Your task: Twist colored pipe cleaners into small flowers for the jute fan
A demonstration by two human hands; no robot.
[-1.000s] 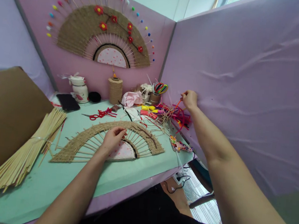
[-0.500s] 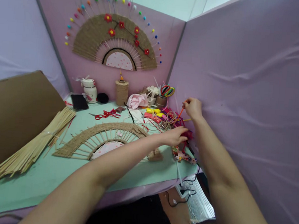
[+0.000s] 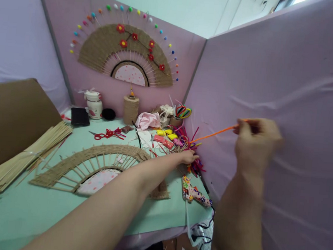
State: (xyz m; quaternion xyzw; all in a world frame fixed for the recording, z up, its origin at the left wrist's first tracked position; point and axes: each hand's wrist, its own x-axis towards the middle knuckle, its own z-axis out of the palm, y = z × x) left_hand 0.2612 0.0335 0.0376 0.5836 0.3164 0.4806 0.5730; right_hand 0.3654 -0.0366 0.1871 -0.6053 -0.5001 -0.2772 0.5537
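In the head view my right hand [image 3: 254,138] is raised beside the right wall, fingers pinched on one end of an orange pipe cleaner [image 3: 216,133]. The pipe cleaner stretches taut down to the tangled pile at the table's right side. My left hand [image 3: 188,157] presses on the bundle of magenta and purple pipe cleaners [image 3: 199,166], its fingertips partly hidden among them. Under my left forearm lies a twine-woven fan frame [image 3: 94,155] with a pale dotted half-round centre [image 3: 99,181]. A flower-patterned glue gun [image 3: 194,193] lies just in front of the pile.
Red scissors [image 3: 98,136], yellow clay packets [image 3: 161,132], a twine spool [image 3: 131,110], a white bottle [image 3: 94,106] and a cup with scissors [image 3: 177,120] stand or lie toward the back. Thin sticks [image 3: 26,159] and cardboard [image 3: 12,119] are left. A finished fan [image 3: 99,45] hangs behind.
My right hand has moved right and toward me, drawing the orange pipe cleaner out long from the pile. My left hand stays at the pile. The view has shifted slightly.
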